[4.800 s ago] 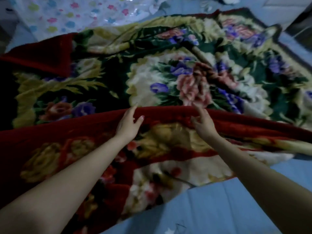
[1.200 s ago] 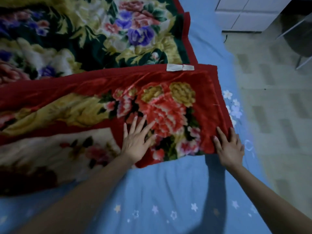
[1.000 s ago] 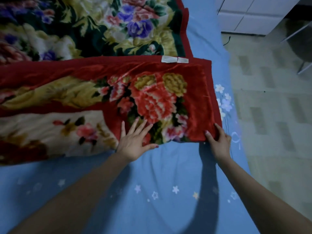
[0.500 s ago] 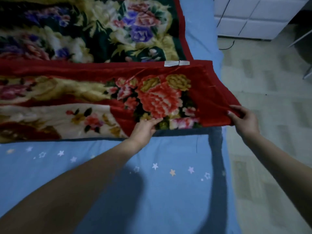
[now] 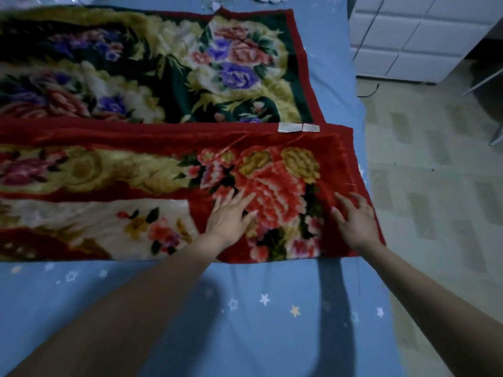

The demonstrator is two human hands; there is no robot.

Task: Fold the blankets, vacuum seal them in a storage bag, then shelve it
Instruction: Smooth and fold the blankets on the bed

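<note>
**A:** Where are you in the job?

**B:** By my read, you're in the folding step. The blanket [image 5: 168, 164] lies on the bed [image 5: 245, 308], its near part doubled over so the red side faces up and the green side shows beyond the fold. Neither the bagging nor the shelving looks begun.

**A:** And your hands?

**B:** Your left hand [image 5: 230, 216] lies flat on the big red flower, fingers spread, pressing the pile down. Your right hand [image 5: 353, 219] rests near the blanket's right edge, fingers apart and slightly bent, pinching nothing that I can see.

**A:** Which way does it run?

**B:** Its long axis goes left to right across the bed, and it runs out of view on the left. The folded edge, with the tag [image 5: 298, 128], faces away from you; the right end sits at the bed's side, by the floor [image 5: 435, 186].

**A:** Next move?

**B:** Probably you'll need to grip the right end and carry it leftward along that axis, keeping the edges matched. The pile is thick, so expect it to spring back.
</note>
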